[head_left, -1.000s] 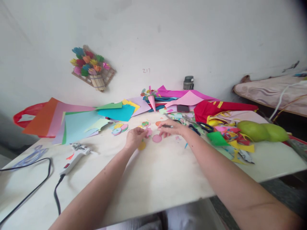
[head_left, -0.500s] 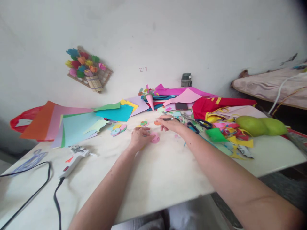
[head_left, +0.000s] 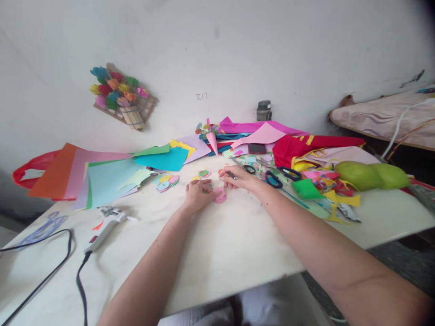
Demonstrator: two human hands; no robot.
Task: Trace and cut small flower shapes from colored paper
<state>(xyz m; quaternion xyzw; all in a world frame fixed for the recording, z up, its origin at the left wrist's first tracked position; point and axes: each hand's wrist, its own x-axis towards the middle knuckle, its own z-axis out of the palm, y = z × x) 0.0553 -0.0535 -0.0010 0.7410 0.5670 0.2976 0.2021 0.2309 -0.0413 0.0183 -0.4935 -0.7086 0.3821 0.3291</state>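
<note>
In the head view my left hand point(head_left: 198, 195) rests on the white table, fingers stretched forward. Its thumb tip touches a small pink paper piece point(head_left: 220, 195), apparently pressing it down. My right hand point(head_left: 242, 177) is closed round a dark pen point(head_left: 231, 175), held just above and right of that piece. A small orange paper bit point(head_left: 220, 172) shows by the right fingertips. Beyond the left hand lie small cut paper shapes point(head_left: 204, 173), and a pile of pastel paper rounds point(head_left: 167, 182) is to its left. What lies under the left palm is hidden.
A glue gun point(head_left: 105, 228) with a black cord lies at left, near coloured paper sheets point(head_left: 108, 183). At right are dark-handled scissors point(head_left: 273, 179), paper scraps point(head_left: 328, 181) and green fruit point(head_left: 356, 176). A phone point(head_left: 257, 148) and bottle point(head_left: 264, 111) stand farther back.
My right hand has moved slightly left and nearer, bringing the pen closer to the pink paper piece. The pen is more tilted. My left hand stays almost still.
</note>
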